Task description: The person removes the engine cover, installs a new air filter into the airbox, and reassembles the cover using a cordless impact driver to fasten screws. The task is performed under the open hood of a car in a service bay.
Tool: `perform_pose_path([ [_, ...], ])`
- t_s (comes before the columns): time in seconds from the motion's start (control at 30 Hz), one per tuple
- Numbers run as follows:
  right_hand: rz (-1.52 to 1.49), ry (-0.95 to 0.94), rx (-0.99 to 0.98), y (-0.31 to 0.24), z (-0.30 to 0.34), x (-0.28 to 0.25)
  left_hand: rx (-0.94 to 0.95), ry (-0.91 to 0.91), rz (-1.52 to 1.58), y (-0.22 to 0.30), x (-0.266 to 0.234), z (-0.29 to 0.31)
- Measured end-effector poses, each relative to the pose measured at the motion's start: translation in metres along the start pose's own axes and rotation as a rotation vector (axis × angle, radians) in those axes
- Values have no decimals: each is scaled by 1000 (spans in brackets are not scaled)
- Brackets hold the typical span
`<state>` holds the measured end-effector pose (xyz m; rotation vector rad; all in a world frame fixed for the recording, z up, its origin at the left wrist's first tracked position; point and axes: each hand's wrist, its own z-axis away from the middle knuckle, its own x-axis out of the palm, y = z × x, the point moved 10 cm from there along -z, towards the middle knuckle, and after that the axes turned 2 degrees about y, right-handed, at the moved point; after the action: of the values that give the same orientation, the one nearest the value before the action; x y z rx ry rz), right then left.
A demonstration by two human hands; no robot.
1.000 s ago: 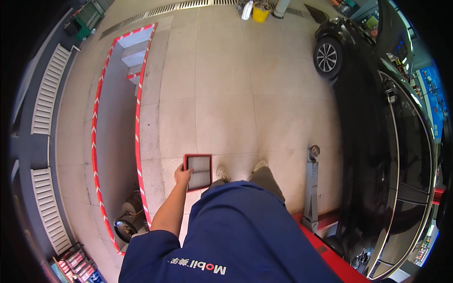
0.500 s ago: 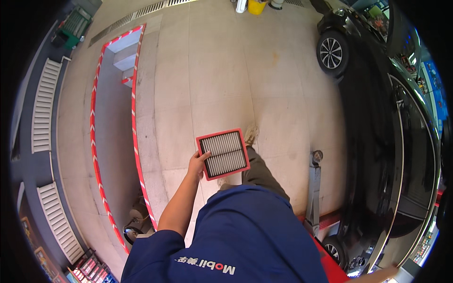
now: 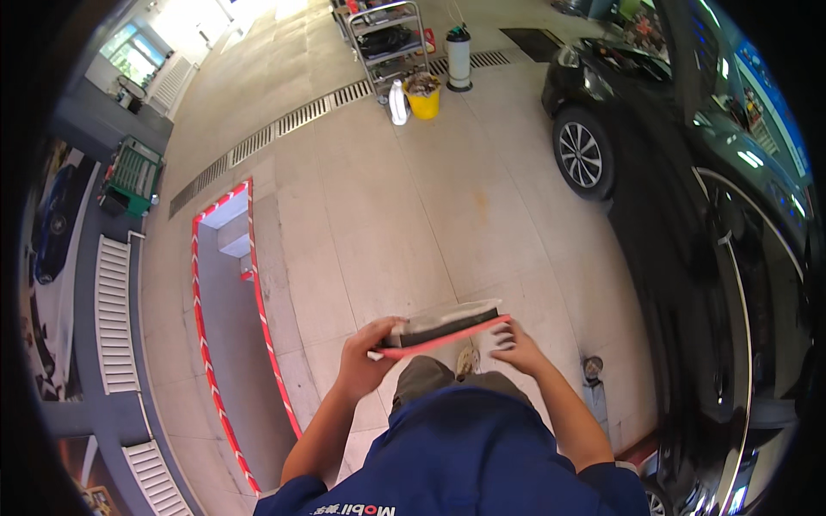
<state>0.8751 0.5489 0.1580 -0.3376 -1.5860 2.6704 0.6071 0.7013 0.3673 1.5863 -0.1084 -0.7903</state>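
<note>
A car air filter [image 3: 447, 329] with a red rim and a dark pleated body is held in front of my waist, seen nearly edge-on. My left hand [image 3: 368, 354] grips its left end, fingers on the far side. At the right end is my right hand [image 3: 518, 348], its fingers spread and slightly blurred just below the red rim's corner. It is near or touching that corner without closing on it. The filter's pleated face is mostly hidden from this angle.
On the left lies a floor pit edged with red-and-white tape [image 3: 198, 318]. A black car [image 3: 688, 284] stands along the right, a grey lift arm [image 3: 594, 387] beside it. Ahead are a yellow bucket [image 3: 424, 107], a white jug [image 3: 397, 103], a metal cart [image 3: 387, 52] and a floor grate [image 3: 301, 118].
The filter has tipped from face-up to nearly edge-on. My right hand has come up to its right end, while my left keeps hold. The view has tilted up, showing more floor ahead.
</note>
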Motion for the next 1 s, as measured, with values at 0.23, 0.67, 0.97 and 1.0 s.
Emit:
perform_pose_path([
  [0.23,126,-132,-635,-258,-171,11,596,184,-391,78,-70,-123],
  [0.67,725,939,-935,-496,-357,-244,536,226,-454,79,-70,-623],
  [0.97,851,1161,-599,-522,-518,-486,270,-275,16,128,108,-970],
  [1.0,818,1176,-589,-536,-539,-507,347,-239,9,145,110,-1003],
])
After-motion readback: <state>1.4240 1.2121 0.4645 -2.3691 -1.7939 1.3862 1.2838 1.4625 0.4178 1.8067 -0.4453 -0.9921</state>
